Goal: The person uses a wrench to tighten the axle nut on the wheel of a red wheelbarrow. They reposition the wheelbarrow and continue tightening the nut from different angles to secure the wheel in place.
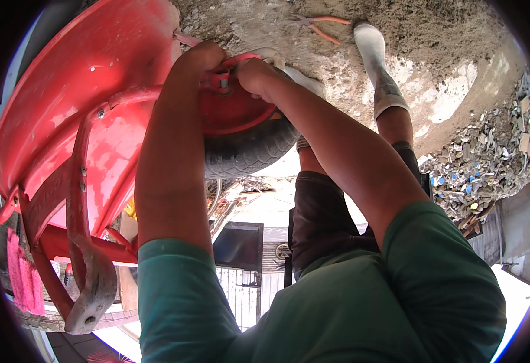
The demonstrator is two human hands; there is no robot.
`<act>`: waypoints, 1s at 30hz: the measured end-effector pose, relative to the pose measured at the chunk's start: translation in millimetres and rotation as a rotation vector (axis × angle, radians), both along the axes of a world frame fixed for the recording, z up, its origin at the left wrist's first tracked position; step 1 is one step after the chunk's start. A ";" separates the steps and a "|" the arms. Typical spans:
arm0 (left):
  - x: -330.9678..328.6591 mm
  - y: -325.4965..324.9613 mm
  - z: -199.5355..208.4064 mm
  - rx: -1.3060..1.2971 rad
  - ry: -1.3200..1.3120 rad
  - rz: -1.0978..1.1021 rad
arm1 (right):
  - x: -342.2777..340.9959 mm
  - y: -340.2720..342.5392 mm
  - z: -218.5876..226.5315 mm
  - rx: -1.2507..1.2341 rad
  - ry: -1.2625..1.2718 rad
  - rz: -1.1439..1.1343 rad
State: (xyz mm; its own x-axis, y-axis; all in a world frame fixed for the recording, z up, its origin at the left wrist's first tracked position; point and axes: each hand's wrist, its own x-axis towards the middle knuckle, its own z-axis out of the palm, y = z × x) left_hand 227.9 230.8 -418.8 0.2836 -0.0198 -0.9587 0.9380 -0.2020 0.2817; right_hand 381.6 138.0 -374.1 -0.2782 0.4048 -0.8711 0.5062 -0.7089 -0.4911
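In the head view, the wheel [250,154] is just beside the red barrow [89,78], between the two forearms. Left hand [207,55] and right hand [257,77] are curled at the red bracket [215,81] over the wheel; what their fingers pinch, I cannot tell. Pliers [324,26] lie on the ground [247,27].

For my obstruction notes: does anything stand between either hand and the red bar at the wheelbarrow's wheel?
Nothing visible does: the left hand and right hand are both at the red bar. The pliers lie apart on the ground.
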 end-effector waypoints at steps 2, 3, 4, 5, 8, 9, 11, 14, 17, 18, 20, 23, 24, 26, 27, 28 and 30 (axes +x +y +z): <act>-1.9 -0.9 3.4 -0.020 0.038 0.084 | 2.4 -4.3 3.3 0.254 -0.068 0.121; -2.9 -3.5 5.8 -0.046 0.132 0.214 | 8.0 -2.0 17.0 0.214 -0.055 0.016; 0.7 -1.5 9.1 -0.066 0.215 0.339 | 15.7 7.0 34.2 0.178 -0.053 -0.092; -4.5 -2.0 9.9 -0.084 0.223 0.389 | 16.4 12.4 45.4 0.180 0.024 -0.050; -2.8 3.8 19.1 -0.138 0.212 0.468 | 13.5 20.6 58.9 0.231 0.141 0.060; -0.3 7.8 23.6 -0.154 0.199 0.451 | 8.1 20.3 58.4 0.280 0.118 0.087; 4.7 8.3 30.7 -0.163 0.215 0.493 | -0.3 26.3 57.1 0.264 0.078 0.157; 6.3 5.5 34.4 -0.159 0.275 0.604 | -6.3 38.5 48.8 0.134 0.068 0.243; 0.4 5.0 29.0 -0.148 0.256 0.560 | -3.1 36.3 45.2 0.130 0.154 0.212; -2.5 3.5 27.2 -0.121 0.223 0.532 | -2.4 33.5 45.0 0.128 0.180 0.181; -4.4 1.4 21.0 -0.097 0.187 0.483 | -0.4 30.6 44.8 0.130 0.204 0.143; -0.6 0.7 14.7 -0.084 0.191 0.386 | 2.5 30.9 44.0 0.140 0.213 0.140; 1.5 1.3 13.0 -0.069 0.198 0.333 | 4.1 32.3 43.2 0.139 0.221 0.155; 2.1 2.2 11.3 -0.071 0.212 0.339 | 6.5 32.2 39.4 0.159 0.243 0.181; 0.4 3.0 11.3 -0.087 0.220 0.399 | 7.1 33.3 36.8 0.180 0.259 0.194; -3.2 1.0 10.5 -0.106 0.233 0.463 | 7.3 34.4 38.5 0.198 0.280 0.209; -9.4 -0.9 8.1 -0.080 0.204 0.385 | 4.8 39.1 40.6 0.217 0.280 0.302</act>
